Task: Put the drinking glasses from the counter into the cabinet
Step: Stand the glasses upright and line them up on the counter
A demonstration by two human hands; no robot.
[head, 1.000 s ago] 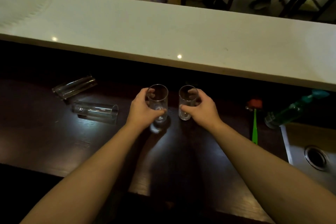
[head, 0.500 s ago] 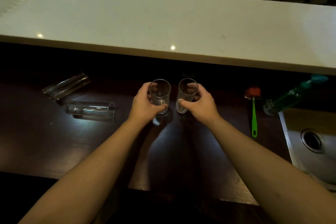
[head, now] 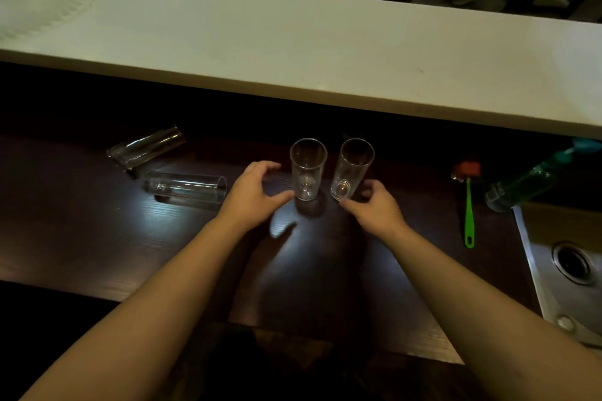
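A pale raised ledge (head: 293,52) runs across the view beyond both hands, and below it the dark wooden counter (head: 97,238) carries everything within reach. To the right of the right hand, a steel sink (head: 553,286) shows one round drain. Four clear drinking glasses are on the counter, none bearing any readable writing. Two lie on their sides to the left of the left hand: the far lying glass (head: 146,146) and the near lying glass (head: 185,187), close to each other. Two stand between the hands: the left upright glass (head: 308,169) stands straight, just beside the left hand's thumb tip, and the right upright glass (head: 351,169) leans with its rim tipped to the right. The left hand (head: 250,195) is open, fingers curved, holding nothing. The right hand (head: 374,208) is loosely spread at the tilted glass's base; whether it touches the glass cannot be told. To the right of the right hand lie one green bottle (head: 527,182), its label unreadable, and one green-handled brush (head: 468,205) with a red head.
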